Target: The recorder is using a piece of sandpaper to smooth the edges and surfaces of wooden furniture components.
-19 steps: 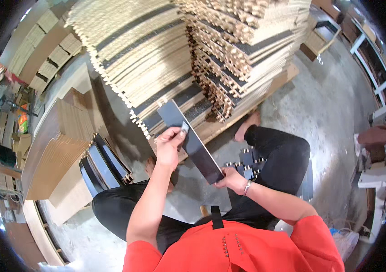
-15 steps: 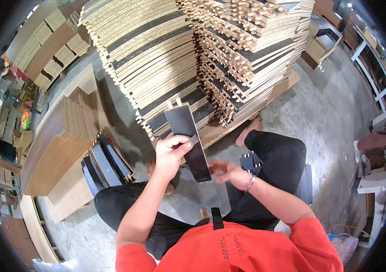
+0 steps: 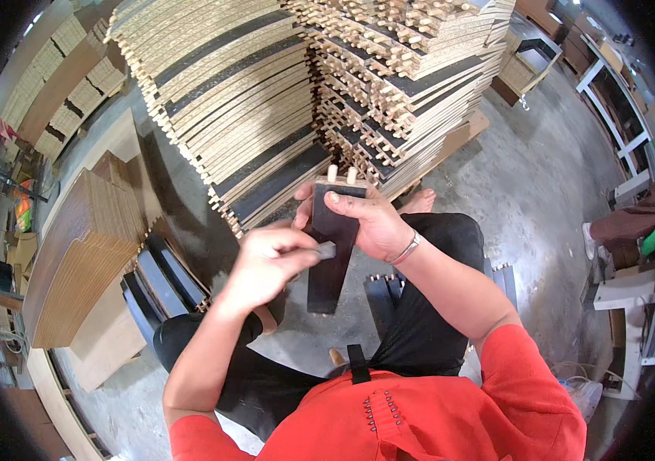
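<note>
A narrow dark board (image 3: 327, 284) stands almost upright in front of me, two wooden dowels (image 3: 342, 174) sticking out of its top end. My right hand (image 3: 383, 229) grips it near that end, the thumb across the dark face and fingers behind. Close to the board's left edge, my left hand (image 3: 260, 265) pinches a small grey flat piece (image 3: 326, 250) whose exact kind I cannot make out. That piece overlaps the board's face; whether it touches is unclear.
Ahead rises a big stack of boards (image 3: 243, 100) with dowelled ends, on a pallet (image 3: 450, 154). Curved brown panels (image 3: 74, 261) and dark boards (image 3: 162, 273) stand at left. Several dark dowelled pieces (image 3: 381, 296) lie by my right leg. White-framed equipment (image 3: 611, 296) is far right.
The board has passed from my left hand to my right, which now grips its dowelled end. My left hand has moved down and left, keeping the grey piece.
</note>
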Tool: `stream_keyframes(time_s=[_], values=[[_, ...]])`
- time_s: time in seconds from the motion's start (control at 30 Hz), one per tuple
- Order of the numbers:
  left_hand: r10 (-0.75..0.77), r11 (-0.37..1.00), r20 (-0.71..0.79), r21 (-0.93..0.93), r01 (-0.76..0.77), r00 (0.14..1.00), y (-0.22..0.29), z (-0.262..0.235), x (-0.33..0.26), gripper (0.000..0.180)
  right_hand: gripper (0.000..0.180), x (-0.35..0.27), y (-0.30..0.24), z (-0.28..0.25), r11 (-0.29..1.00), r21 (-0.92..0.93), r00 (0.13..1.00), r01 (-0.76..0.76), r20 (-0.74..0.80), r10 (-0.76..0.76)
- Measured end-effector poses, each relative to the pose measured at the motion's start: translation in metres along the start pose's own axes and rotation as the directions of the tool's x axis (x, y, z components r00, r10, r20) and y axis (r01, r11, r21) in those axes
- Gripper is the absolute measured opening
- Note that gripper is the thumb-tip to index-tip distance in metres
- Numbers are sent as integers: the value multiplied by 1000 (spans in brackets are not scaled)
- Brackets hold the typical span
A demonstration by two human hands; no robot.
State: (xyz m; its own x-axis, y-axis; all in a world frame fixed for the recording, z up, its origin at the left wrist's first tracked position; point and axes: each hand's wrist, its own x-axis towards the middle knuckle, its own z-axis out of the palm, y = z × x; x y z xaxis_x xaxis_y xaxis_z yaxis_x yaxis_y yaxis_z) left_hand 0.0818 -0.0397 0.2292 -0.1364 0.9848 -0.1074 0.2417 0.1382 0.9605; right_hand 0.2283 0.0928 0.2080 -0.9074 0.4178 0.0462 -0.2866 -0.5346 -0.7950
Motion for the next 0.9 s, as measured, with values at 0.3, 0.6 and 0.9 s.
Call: stream_keyframes(time_s=[0.3, 0.6, 0.9], values=[[-78, 909, -262, -416, -40, 962, -22, -14, 5, 9, 44, 5, -6, 16, 996, 88, 982, 8, -190, 9], [148, 956, -304, -199, -214, 941, -11, 2, -6, 34, 56, 13, 5, 17, 956, 244, 908, -162, -342, 241], [474, 833, -227, 428, -350, 851, -20, 3, -8, 28, 51, 10, 13, 15, 988, 32, 926, -150, -344, 152]])
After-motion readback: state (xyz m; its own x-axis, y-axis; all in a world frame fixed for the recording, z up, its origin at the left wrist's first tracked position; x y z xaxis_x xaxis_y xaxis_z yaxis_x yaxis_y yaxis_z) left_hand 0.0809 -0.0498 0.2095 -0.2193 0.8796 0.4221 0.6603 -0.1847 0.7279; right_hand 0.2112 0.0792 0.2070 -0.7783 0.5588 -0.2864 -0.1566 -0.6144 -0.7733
